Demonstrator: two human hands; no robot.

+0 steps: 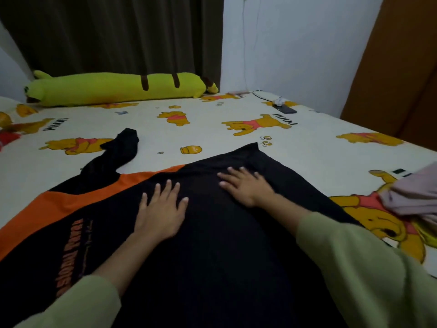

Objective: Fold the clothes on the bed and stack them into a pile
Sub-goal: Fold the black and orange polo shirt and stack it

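Observation:
A black shirt with orange panels and orange lettering (pixel 212 245) lies spread across the near part of the bed (pixel 212 129). One black sleeve stretches out to the far left. My left hand (pixel 160 211) rests flat on the shirt's middle, fingers apart. To its right, my right hand (pixel 246 185) lies palm down on the black cloth near the far edge, fingers spread. Neither hand grips anything. A pale pinkish garment (pixel 411 195) lies crumpled at the right edge of the bed.
The bed has a cream sheet printed with yellow cartoon bears. A long yellow-green plush bolster (pixel 118 88) lies along the far side by a dark curtain. A dark phone (pixel 285 108) and cable sit at the far right corner. A brown door (pixel 397 67) stands at right.

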